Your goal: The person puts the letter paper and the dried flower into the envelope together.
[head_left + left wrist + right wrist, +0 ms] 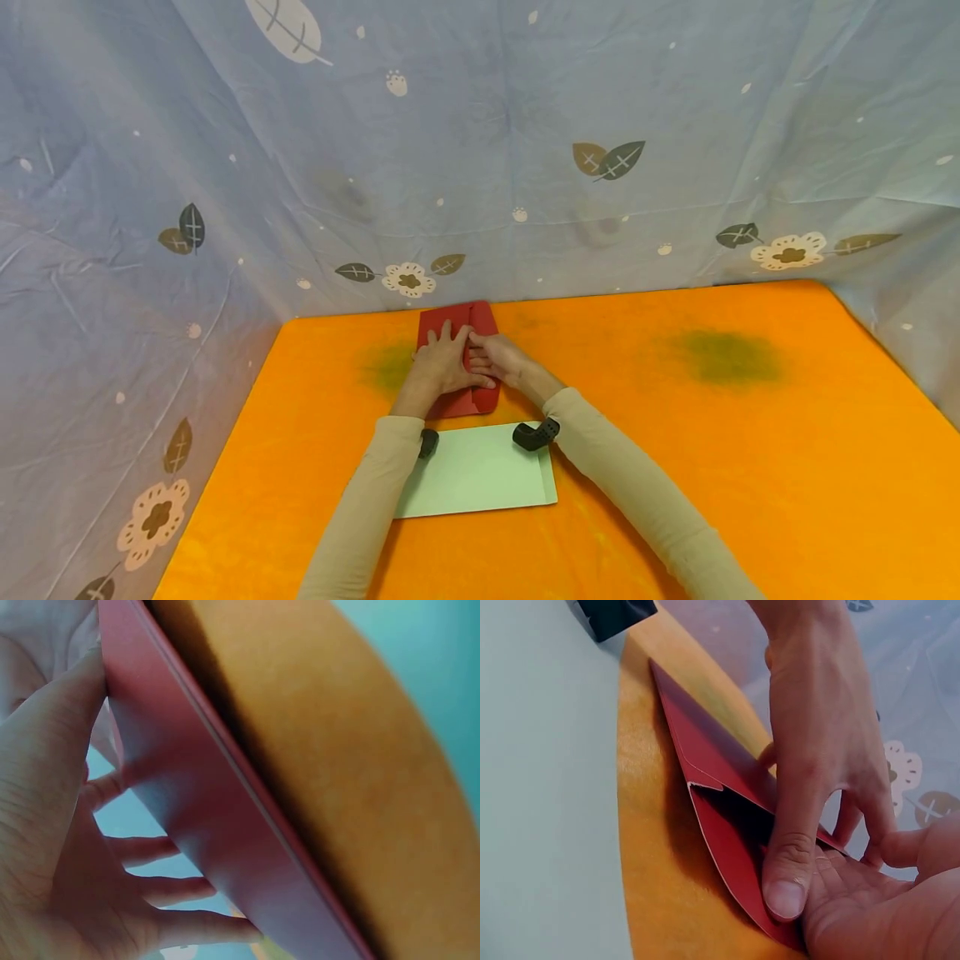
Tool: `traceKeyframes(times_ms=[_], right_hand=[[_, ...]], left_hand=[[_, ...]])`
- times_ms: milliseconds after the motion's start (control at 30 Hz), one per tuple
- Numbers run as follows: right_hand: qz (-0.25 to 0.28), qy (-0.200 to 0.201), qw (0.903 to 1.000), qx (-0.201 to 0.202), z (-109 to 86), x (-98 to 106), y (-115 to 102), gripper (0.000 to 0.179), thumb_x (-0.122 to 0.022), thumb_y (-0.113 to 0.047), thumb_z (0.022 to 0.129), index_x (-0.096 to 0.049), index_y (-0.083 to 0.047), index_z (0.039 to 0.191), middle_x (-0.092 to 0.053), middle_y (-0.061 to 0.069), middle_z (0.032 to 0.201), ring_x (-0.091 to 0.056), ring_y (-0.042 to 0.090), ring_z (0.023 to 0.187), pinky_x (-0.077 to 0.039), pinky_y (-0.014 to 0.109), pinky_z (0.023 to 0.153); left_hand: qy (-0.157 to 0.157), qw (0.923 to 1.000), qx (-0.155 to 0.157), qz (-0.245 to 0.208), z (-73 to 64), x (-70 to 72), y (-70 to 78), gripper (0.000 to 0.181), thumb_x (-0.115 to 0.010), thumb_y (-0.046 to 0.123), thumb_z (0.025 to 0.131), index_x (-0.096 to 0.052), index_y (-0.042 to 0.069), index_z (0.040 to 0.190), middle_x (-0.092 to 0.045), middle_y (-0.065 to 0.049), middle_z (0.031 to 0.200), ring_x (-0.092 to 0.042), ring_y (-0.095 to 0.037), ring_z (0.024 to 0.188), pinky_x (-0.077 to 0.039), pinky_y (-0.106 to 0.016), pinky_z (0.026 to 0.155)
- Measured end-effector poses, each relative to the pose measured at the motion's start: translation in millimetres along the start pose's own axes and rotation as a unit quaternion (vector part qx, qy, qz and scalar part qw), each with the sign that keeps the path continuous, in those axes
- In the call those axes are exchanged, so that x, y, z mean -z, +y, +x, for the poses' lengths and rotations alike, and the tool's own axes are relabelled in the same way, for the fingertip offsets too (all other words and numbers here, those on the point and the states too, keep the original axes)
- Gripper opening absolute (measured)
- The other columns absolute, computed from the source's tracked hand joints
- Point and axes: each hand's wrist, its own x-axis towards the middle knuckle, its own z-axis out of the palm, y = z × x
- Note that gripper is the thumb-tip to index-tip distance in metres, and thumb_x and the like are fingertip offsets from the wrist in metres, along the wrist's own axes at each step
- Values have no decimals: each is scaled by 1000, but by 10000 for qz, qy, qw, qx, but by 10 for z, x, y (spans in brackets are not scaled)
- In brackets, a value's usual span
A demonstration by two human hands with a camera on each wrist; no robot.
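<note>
A red paper envelope [453, 406] lies near the back edge of the table, its flap [486, 318] folded out to the right. Over it my left hand [442, 365] rests with spread fingers. In the right wrist view, the left thumb [786, 896] presses on the flap inside the gaping mouth. My right hand [504, 358] reaches in from the right, palm turned up, with straight fingers at that mouth. The fingertips of the right hand are hidden by the envelope and the left hand. The left wrist view shows the red envelope [187, 765] edge-on beside the left hand [45, 795].
A pale green envelope [480, 475] lies nearer to me, under the wrists. Both wrists wear black bands, the right one [536, 434] plain in the head view. Orange cloth [675, 467] covers the table, and a patterned blue curtain [525, 125] hangs behind and beside it.
</note>
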Motion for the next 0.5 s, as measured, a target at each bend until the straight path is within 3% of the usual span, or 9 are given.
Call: traceKeyframes(times_ms=[200, 500], right_hand=[[-145, -57, 9999, 62, -32, 60, -2, 51, -35, -25, 108, -38, 12, 142, -43, 30, 144, -47, 42, 130, -38, 47, 107], [-761, -417, 9953, 423, -266, 411, -99, 48, -32, -22, 109, -42, 12, 140, -51, 30, 136, -54, 41, 122, -46, 43, 99]], left_hand=[[-81, 10000, -9, 40, 7, 1, 19, 107, -71, 74, 68, -30, 21, 151, -21, -20, 158, -29, -48, 138, -36, -71, 96], [-355, 9993, 82, 15, -38, -3, 26, 102, -65, 74, 74, -28, 25, 155, -12, -19, 161, -17, -50, 143, -28, -75, 99]])
